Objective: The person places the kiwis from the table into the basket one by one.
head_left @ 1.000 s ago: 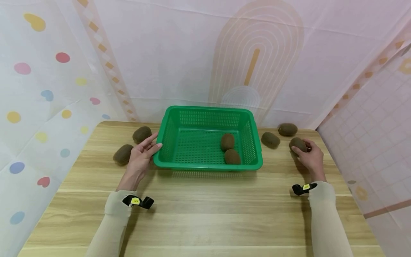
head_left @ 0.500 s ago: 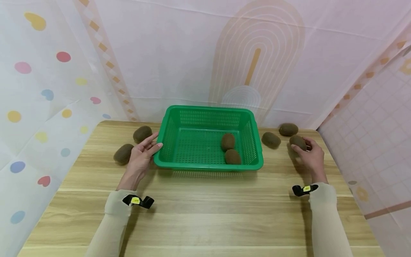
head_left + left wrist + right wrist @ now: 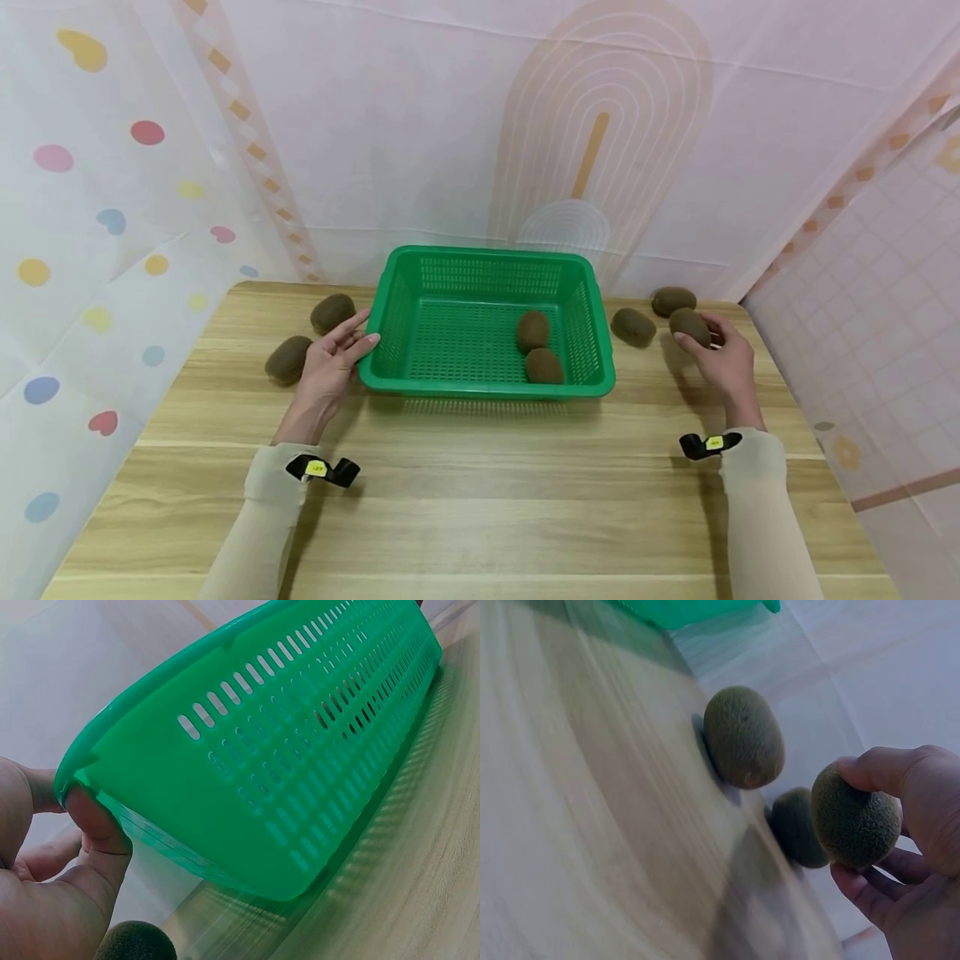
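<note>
My left hand (image 3: 327, 372) pinches the left rim of a green plastic basket (image 3: 487, 389), thumb over the edge and fingers outside, as the left wrist view also shows. Two brown kiwis lie inside the basket toward its right end, one kiwi (image 3: 532, 332) behind the other kiwi (image 3: 544, 367). On the right, my right hand (image 3: 729, 360) grips a kiwi (image 3: 856, 816) between thumb and fingers, raised off the table in the right wrist view. Just beyond it rest two more kiwis, one (image 3: 633, 327) close to the basket and one (image 3: 673, 302) near the back edge.
Left of the basket, beside my left hand, sit two kiwis, a rear kiwi (image 3: 332, 314) and a front kiwi (image 3: 288, 361). The wooden table (image 3: 480, 500) ends at a patterned cloth backdrop (image 3: 420, 125) at the back and on both sides.
The kiwi in my right hand has come up off the table and shifted slightly left and toward the back. My left hand and the basket have stayed in place.
</note>
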A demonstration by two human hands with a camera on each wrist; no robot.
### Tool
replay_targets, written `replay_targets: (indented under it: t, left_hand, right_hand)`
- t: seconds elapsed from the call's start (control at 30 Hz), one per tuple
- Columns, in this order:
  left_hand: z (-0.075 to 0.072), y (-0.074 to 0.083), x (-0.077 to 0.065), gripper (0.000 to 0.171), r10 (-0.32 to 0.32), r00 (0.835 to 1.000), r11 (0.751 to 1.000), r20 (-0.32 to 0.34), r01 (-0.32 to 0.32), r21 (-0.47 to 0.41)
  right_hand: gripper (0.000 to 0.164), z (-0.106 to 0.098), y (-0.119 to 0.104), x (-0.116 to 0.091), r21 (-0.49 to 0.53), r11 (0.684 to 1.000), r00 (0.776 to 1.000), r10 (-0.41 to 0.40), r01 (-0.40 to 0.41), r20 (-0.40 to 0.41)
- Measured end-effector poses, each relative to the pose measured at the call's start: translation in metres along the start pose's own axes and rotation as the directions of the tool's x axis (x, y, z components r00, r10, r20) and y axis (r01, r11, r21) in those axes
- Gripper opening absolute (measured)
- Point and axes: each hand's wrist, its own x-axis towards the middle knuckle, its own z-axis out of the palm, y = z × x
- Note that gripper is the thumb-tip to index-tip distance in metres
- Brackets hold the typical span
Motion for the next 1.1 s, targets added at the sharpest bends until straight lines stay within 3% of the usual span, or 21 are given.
replay_targets:
  t: [0.27,0.73,1.1]
  left_hand:
    - [0.003,0.001,-0.001,0.063,0.001,1.0,1.0,0.011,0.0,-0.029]
    - [0.007,0.001,0.002,0.062,-0.009,1.0,1.0,-0.004,0.008,-0.026]
    - [0.001,0.001,-0.002,0.062,-0.001,1.0,1.0,-0.011,0.001,-0.018]
  right_hand:
    - [0.076,0.0,-0.017,-0.003,0.004,0.998,0.998,-0.058,0.058,0.022]
    - [0.064,0.009,-0.047,-0.005,0.004,0.975,0.975,-0.222,0.222,0.004]
    - [0.063,0.024,-0.081,-0.004,0.02,0.961,0.958,-0.278,0.277,0.071]
